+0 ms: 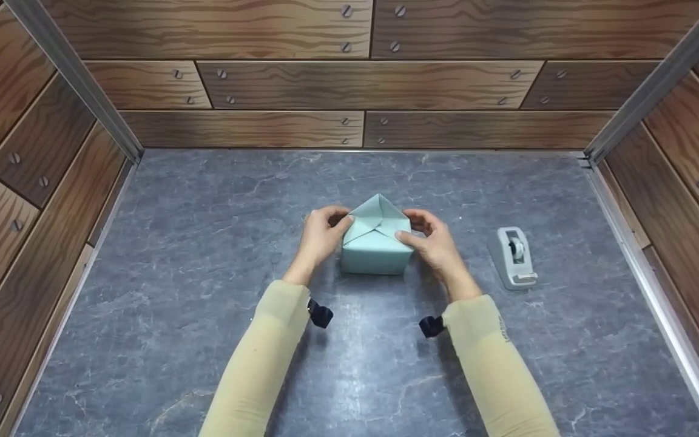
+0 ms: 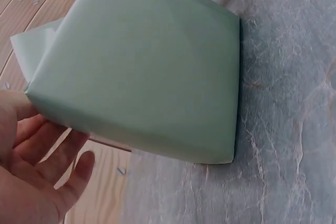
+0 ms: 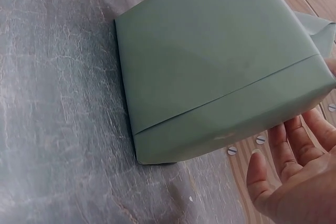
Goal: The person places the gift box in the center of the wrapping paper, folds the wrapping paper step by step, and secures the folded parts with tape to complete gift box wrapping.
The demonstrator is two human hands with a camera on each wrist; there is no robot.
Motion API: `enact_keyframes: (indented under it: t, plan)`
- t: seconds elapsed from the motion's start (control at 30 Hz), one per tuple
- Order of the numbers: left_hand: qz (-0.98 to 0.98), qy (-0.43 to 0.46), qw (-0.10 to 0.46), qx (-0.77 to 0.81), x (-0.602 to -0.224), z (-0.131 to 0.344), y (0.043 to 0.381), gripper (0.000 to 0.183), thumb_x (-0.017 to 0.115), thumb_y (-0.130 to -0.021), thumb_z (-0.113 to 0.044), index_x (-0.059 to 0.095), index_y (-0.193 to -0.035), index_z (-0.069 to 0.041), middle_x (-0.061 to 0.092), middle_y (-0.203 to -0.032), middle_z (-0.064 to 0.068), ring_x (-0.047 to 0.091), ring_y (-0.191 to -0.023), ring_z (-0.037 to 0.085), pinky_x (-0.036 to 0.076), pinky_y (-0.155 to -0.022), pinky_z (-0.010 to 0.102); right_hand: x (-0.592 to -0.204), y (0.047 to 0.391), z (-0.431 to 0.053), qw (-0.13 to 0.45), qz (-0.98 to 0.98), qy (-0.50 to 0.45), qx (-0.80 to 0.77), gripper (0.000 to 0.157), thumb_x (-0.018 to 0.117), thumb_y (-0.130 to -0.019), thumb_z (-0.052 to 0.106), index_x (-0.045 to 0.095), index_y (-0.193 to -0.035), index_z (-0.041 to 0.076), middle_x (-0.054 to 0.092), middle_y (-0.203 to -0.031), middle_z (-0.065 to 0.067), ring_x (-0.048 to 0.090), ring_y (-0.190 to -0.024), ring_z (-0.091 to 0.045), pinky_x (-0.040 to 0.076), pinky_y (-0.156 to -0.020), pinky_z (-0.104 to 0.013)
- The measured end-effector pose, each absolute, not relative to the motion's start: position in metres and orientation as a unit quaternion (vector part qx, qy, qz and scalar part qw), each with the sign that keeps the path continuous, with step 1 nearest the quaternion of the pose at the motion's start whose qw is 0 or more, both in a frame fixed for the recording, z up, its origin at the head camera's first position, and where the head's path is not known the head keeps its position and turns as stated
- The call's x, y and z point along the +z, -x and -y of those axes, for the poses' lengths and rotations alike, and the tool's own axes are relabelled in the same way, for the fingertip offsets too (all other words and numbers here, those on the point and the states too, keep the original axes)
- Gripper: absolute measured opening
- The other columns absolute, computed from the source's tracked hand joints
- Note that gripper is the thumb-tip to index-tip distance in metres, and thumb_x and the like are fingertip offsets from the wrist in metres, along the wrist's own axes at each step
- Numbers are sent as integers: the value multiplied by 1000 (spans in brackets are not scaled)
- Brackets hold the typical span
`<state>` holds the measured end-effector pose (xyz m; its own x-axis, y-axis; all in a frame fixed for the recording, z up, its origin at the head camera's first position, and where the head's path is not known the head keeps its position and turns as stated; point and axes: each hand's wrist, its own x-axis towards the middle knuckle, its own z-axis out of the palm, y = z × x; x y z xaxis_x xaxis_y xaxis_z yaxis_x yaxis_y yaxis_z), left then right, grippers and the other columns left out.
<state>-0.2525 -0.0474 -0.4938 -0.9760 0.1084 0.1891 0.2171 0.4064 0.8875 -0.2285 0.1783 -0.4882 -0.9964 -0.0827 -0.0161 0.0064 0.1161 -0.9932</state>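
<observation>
A box wrapped in pale green paper (image 1: 377, 260) stands on the grey table, between both hands. On its top the paper is folded in, with a pointed flap (image 1: 391, 209) standing up at the far side. My left hand (image 1: 320, 238) holds the box's left side, thumb on the top edge and fingers against the side. Opposite it, my right hand (image 1: 438, 244) grips the right side, its thumb lying on the folded top. A straight paper seam (image 3: 226, 95) runs along the box in the right wrist view. The fingertips are partly hidden behind the box.
A light grey tape dispenser (image 1: 514, 258) with a roll stands on the table to the right of the right hand. Wood-patterned panels (image 1: 361, 85) wall the marbled grey table (image 1: 204, 243) at the back and both sides, with metal rails at the corners.
</observation>
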Motion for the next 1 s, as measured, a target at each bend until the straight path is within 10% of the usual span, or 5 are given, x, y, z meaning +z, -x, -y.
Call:
enact_keyframes:
  t: [1.0]
  plan:
    - [871,133,48,-471,-484,32,256,23,71,-78,-35,65,-90,-16,62,-82,-7,55,-71,9,44,-65,26,-496,240,-183,66,-760,13,-647,49,72,-78,13,53,-121,2,52,-118,-15,47,-109,-27,40,-86,-37]
